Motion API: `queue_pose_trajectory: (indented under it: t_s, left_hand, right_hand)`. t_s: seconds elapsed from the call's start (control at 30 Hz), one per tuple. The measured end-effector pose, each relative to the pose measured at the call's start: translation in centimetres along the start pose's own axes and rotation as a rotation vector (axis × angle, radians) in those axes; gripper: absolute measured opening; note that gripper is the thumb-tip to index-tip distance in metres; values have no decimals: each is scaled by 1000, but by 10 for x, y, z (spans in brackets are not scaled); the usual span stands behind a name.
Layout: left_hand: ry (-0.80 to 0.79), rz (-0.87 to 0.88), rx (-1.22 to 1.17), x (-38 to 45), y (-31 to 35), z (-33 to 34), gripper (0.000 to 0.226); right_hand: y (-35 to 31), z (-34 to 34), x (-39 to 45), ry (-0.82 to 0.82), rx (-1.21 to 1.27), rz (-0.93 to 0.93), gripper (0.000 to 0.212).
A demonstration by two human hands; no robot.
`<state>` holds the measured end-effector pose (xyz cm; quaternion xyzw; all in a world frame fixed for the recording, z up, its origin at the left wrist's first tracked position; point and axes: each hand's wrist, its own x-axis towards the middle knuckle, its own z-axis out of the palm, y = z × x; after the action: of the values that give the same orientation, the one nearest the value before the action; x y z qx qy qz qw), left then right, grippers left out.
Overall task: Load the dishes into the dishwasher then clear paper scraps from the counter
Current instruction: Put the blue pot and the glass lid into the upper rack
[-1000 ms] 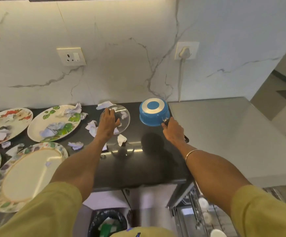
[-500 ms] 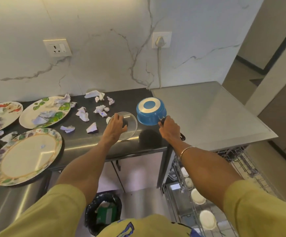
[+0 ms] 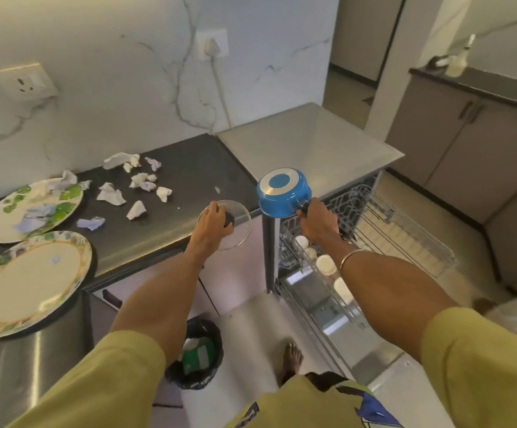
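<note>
You are in the loading step: both hands carry cookware toward the dishwasher rack (image 3: 399,239), which stands pulled out below the steel counter end. Your right hand (image 3: 317,222) is closed around the dark handle of the blue saucepan (image 3: 283,193), which is held upside down in the air, above the inner corner of the rack. Your left hand (image 3: 212,222) grips the black knob of the glass lid (image 3: 235,225), which is just to the left of the rack, over the front edge of the dark counter (image 3: 189,177). In the near side of the rack there are a few small white cups (image 3: 325,262); the far side looks free, so I think the saucepan should go down there, mouth downward, with care that its handle does not catch the wires. The lid then needs a place standing on its edge. Farther left from the rack, the plates (image 3: 32,285) and the paper scraps (image 3: 110,194) wait on the counter for later steps.
</note>
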<state>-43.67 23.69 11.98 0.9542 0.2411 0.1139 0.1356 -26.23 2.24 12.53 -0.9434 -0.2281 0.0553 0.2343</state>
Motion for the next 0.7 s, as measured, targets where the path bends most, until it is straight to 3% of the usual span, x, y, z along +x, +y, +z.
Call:
queue_pose_trajectory:
  t_s: [0.3, 0.7]
  left_hand:
    - [-107, 137, -99, -39, 81, 40, 42]
    - [-178, 147, -54, -49, 217, 100, 46]
  right_hand:
    - [82, -26, -62, 11, 65, 162, 34]
    - [230, -86, -102, 0, 93, 244, 29]
